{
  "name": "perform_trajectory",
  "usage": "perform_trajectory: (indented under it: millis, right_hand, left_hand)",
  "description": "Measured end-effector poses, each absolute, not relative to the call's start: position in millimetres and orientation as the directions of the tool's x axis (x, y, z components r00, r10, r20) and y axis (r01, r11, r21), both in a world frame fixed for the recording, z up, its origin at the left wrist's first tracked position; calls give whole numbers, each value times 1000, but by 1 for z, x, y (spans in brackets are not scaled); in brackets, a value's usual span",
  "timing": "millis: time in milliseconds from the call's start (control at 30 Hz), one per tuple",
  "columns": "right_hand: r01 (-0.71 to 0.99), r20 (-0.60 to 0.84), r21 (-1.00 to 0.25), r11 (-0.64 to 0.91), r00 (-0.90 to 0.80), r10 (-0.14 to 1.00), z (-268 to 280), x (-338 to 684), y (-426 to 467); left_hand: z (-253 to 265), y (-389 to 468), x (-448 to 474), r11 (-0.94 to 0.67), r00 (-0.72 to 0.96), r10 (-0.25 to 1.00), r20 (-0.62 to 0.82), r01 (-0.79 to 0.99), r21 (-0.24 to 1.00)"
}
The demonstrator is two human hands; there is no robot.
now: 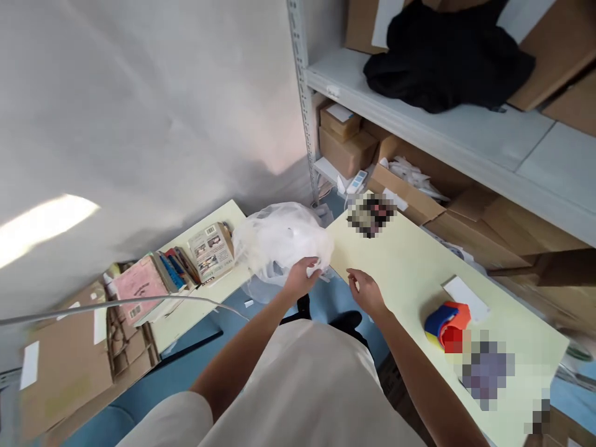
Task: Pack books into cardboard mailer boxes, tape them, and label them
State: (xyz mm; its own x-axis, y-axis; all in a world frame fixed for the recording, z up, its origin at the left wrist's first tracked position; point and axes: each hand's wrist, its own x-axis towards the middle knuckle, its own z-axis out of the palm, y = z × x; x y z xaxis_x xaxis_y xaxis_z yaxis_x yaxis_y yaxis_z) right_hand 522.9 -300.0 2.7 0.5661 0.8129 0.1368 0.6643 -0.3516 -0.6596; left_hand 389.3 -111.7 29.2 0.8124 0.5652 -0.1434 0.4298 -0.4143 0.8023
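Observation:
A crumpled white translucent plastic bag point(284, 239) bulges up between two pale yellow tabletops. My left hand point(300, 279) is at its near right side, with curled fingers and thumb closed on the bag's thin film. To the right, my right hand point(367, 295) hovers by the edge of the right tabletop point(395, 267). Its fingers are loosely bent, with a gap between thumb and forefinger and nothing visible in them. The hand is apart from the bag.
Books point(212, 251) stand on the left tabletop point(174, 323), beside a cardboard box point(69, 372). The right tabletop holds a blue, red and yellow roll-like object point(437, 323), a white card point(465, 298) and blurred items. Metal shelving point(419, 133) with boxes and black cloth point(447, 56) rises behind.

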Motion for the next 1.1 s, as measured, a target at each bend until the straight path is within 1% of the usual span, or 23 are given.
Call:
perform_trajectory:
  millis: [67, 133, 200, 267, 333, 400, 500, 567, 633, 700, 767, 833, 900, 933, 1000, 1100]
  right_hand:
    - [747, 91, -571, -340, 469, 878, 14, 519, -255]
    - [824, 42, -481, -299, 363, 931, 22, 516, -208]
    - [874, 4, -433, -221, 247, 969, 24, 515, -164]
    - [897, -41, -405, -178, 177, 983, 23, 514, -129]
    - [906, -84, -378, -191, 172, 982, 20, 513, -106]
    - [910, -105, -356, -212, 187, 977, 19, 512, -96]
    - [921, -90, -306, -243, 226, 970, 22, 511, -98]
    - [917, -78, -259, -302, 292, 953, 29, 513, -103]
    - [896, -74, -252, -366, 359, 930, 41, 518, -108]
    - [861, -57, -324, -393, 397, 916, 57, 525, -114]
    - [796, -35, -468, -384, 418, 908, 75, 532, -120]
    - [653, -41, -656, -380, 471, 881, 95, 539, -129]
    - [441, -81, -810, -386, 568, 819, 115, 545, -140]
    - [337, -104, -860, -382, 618, 779, 125, 548, -147]
    - [170, -137, -921, -350, 700, 701, 145, 555, -163]
    - [-23, -199, -961, -275, 748, 633, 169, 566, -193]
  left_hand:
    - [25, -73, 373, -477, 768, 630, -114, 498, 724]
    - [18, -41, 372, -516, 749, 654, -108, 546, 661]
    - [11, -19, 384, -554, 770, 626, -127, 553, 623]
    - [6, -7, 401, -575, 789, 573, -220, 579, 578]
    - [4, -2, 414, -571, 782, 542, -308, 612, 548]
    - [4, 0, 415, -563, 777, 535, -331, 620, 547]
    - [11, 5, 400, -581, 805, 524, -279, 577, 574]
    - [20, 11, 386, -630, 853, 481, -203, 498, 596]
    - [33, 20, 375, -673, 892, 436, -121, 412, 614]
    - [48, 31, 370, -684, 908, 414, -61, 355, 638]
    - [64, 43, 369, -667, 906, 422, -25, 329, 668]
    - [81, 55, 370, -659, 915, 402, -3, 291, 694]
    - [97, 64, 372, -665, 939, 343, -22, 259, 701]
    - [105, 68, 373, -674, 951, 305, -51, 253, 694]
    - [118, 74, 376, -695, 964, 238, -119, 255, 673]
    - [136, 77, 384, -673, 976, 124, -180, 216, 708]
